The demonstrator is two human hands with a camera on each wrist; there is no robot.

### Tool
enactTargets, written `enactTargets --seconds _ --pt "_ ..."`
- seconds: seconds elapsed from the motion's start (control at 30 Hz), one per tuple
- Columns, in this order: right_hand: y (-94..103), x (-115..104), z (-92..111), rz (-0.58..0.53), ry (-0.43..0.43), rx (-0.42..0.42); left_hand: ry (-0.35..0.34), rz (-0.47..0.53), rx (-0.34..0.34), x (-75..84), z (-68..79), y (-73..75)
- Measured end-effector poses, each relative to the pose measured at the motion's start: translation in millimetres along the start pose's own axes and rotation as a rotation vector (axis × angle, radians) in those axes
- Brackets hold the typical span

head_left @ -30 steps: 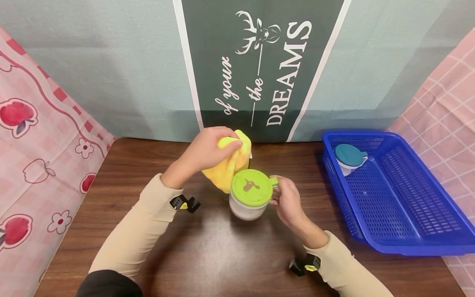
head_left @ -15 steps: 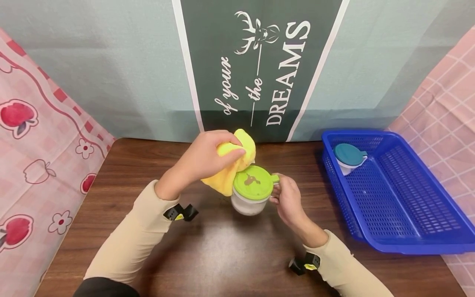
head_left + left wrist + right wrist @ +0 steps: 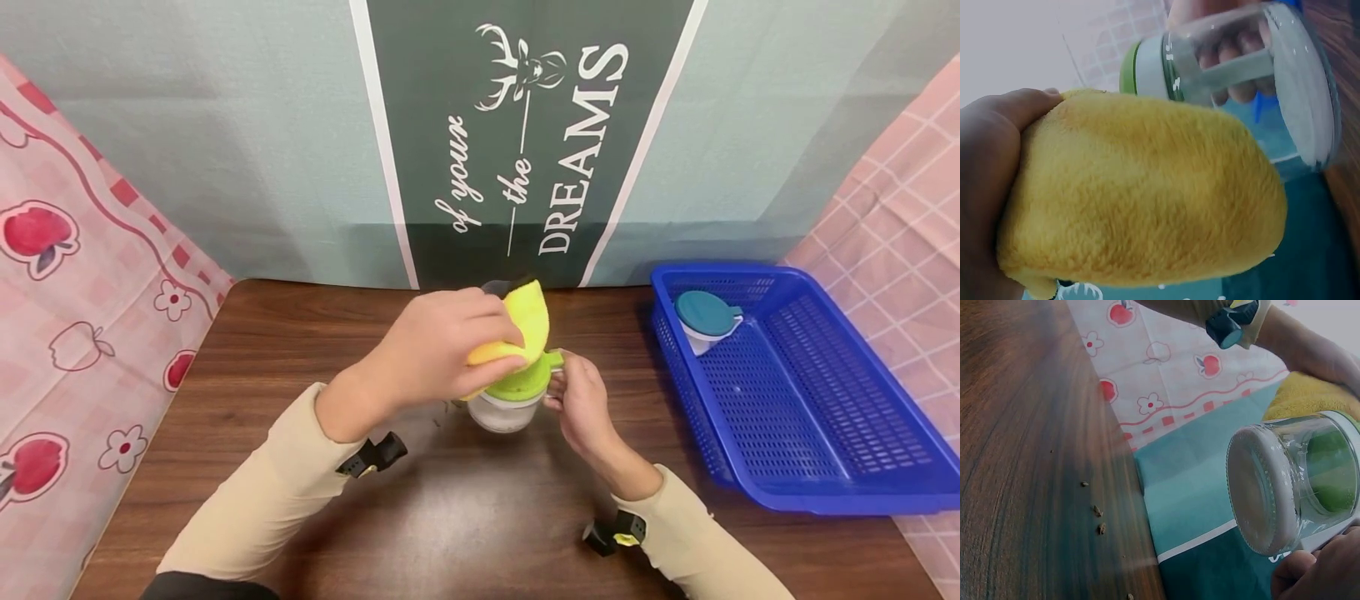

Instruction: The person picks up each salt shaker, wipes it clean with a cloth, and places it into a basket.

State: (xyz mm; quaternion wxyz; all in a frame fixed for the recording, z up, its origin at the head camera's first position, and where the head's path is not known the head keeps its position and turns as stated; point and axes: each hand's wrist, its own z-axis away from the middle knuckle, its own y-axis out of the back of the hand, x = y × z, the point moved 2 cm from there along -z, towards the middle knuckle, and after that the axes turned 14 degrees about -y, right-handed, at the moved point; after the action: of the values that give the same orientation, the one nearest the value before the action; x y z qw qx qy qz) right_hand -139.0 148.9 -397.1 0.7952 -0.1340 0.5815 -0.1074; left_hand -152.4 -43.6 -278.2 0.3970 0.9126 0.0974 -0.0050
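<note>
My right hand (image 3: 581,404) grips the handle of a clear seasoning jar (image 3: 504,415) with a green lid (image 3: 521,385) and white contents at its base. The jar is held off the table; its underside (image 3: 1250,490) shows in the right wrist view. My left hand (image 3: 450,342) holds a bunched yellow cloth (image 3: 531,321) over the lid, fingers and thumb pinching it. In the left wrist view the fluffy cloth (image 3: 1147,187) covers part of the jar (image 3: 1235,69). Most of the lid is hidden under hand and cloth in the head view.
A blue plastic basket (image 3: 813,492) stands at the right, with a teal-lidded jar (image 3: 707,315) in its far left corner. Small brown crumbs (image 3: 1097,511) lie on the wooden table (image 3: 450,533). Behind the cloth a dark rounded thing (image 3: 497,287) is partly hidden.
My left hand has moved right and towards me with the cloth, from the jar's left side onto its lid. The right hand has kept the jar nearly in place.
</note>
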Motion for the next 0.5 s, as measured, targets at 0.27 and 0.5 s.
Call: enactTargets --seconds 0.27,0.5 --pt "-2.5 0.8 1.8 0.030 0.028 -0.018 -0.166 -0.099 -0.155 19.5 -6.1 -6.1" --pt "-4.9 1.8 4.5 0.047 0.065 -0.041 -0.146 -0.191 -0.261 26.2 -6.3 -11.3"
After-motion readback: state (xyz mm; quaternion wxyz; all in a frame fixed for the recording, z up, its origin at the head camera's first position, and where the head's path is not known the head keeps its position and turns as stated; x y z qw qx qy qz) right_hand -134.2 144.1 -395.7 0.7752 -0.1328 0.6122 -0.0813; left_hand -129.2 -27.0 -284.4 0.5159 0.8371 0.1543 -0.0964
